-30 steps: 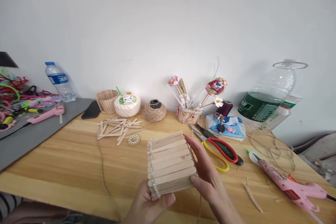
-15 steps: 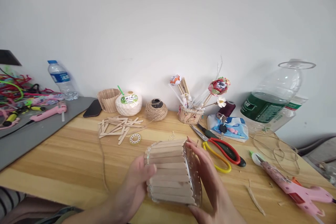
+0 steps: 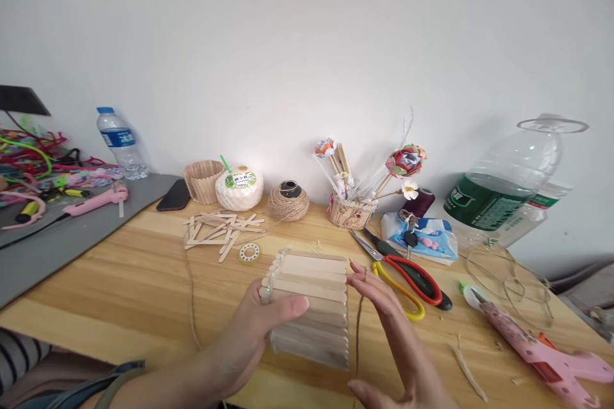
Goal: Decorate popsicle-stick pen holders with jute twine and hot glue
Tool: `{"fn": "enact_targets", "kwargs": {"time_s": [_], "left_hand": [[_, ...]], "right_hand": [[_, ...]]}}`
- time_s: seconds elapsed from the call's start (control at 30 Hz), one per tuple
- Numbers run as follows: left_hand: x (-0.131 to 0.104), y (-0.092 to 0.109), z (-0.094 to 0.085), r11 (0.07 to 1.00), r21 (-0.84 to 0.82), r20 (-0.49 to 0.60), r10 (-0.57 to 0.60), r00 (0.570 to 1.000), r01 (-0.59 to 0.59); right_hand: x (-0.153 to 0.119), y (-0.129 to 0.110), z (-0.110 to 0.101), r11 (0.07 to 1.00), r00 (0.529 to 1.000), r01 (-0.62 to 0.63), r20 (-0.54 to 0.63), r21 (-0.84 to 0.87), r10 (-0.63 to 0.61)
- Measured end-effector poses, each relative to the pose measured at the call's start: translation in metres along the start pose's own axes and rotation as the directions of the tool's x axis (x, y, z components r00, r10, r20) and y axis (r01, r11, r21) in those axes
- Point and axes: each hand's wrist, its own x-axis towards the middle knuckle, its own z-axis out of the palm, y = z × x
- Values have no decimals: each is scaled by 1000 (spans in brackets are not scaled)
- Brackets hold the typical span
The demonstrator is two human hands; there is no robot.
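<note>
My left hand (image 3: 261,326) grips a basket of craft sticks (image 3: 311,294) by its left side, thumb across the front sticks. The basket lies on its side above the table, with a shiny trim around its left end. Just right of it, my right hand (image 3: 396,332) has its fingers and thumb spread, the fingertips close to the basket's right edge. A strand of brown twine (image 3: 359,339) hangs down by the right fingers. Whether the right fingertips touch the basket or the twine, I cannot tell.
Loose sticks (image 3: 223,230), a tape roll (image 3: 249,253) and a twine ball (image 3: 288,201) lie behind. Scissors (image 3: 407,281) and a pink glue gun (image 3: 537,351) are on the right. Farther back stand a flower basket (image 3: 352,212) and a large bottle (image 3: 503,185).
My right hand has come off the basket's right end and opened. The basket has turned, so its open end no longer shows, and the twine has come into view. The camera view has shifted slightly.
</note>
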Motion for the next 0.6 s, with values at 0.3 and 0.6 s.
{"fn": "enact_targets", "kwargs": {"time_s": [0.3,0.6], "left_hand": [[-1,1,-13,897,407,192,100,976,-172],[0,-8,-21,804,526,143,238,961,-277]], "right_hand": [[9,-16,1,943,841,-137,-467,302,272],[17,-30,1,900,820,-244,-419,361,390]]}}
